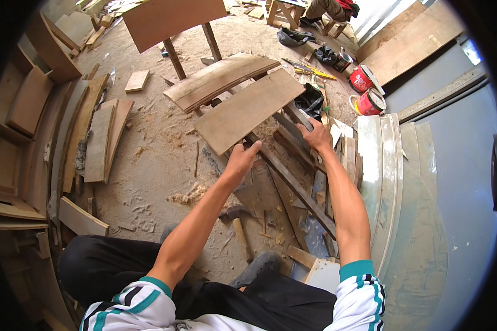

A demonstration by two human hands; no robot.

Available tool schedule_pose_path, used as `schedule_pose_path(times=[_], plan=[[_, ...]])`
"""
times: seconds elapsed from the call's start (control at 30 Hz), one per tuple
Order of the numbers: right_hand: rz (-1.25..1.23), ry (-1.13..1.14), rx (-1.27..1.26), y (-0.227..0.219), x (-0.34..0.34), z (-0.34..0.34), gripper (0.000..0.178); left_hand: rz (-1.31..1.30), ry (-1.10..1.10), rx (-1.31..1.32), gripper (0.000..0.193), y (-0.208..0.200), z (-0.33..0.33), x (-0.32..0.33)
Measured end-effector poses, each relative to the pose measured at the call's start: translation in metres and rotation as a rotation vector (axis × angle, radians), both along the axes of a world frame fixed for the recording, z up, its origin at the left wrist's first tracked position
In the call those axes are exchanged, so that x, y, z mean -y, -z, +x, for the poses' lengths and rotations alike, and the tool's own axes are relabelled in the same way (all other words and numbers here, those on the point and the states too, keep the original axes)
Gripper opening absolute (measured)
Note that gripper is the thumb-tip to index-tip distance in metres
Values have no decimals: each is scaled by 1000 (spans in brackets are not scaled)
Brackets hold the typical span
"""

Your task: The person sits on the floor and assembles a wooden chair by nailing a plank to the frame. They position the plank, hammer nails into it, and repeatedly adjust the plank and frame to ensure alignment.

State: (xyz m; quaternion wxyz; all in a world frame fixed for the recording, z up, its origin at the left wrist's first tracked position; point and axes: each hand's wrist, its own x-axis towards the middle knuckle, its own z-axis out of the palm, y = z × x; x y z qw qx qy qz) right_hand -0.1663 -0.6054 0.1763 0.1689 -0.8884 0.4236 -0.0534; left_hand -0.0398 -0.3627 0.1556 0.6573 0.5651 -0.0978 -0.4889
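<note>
A wooden frame (292, 182) with dark rails lies in front of me, one long rail slanting back toward my right knee. A light plywood board (248, 110) rests across its rails, and a grooved board (221, 83) lies just beyond. At the far end a plywood panel (174, 22) stands on two dark posts. My left hand (242, 161) is closed at the plywood board's near edge beside the long rail, thumb up, its other fingers mostly hidden. My right hand (317, 135) is wrapped round the rail end right of that board.
A hammer (240, 231) lies on the dusty floor before my shoe. Plywood pieces (100, 140) and curved wooden parts line the left. Red paint cans (367, 102), a yellow-handled saw (315, 70) and black bags are at right. Another person (328, 10) sits far back.
</note>
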Motion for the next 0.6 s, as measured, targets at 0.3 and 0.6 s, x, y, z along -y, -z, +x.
schedule_pose_path(times=[0.3, 0.6], plan=[[-53, 46, 27, 21, -8, -14, 66, 73, 27, 326, 67, 33, -2, 2], [-90, 17, 100, 25, -15, -14, 59, 73, 50, 468, 85, 67, 3, -4]])
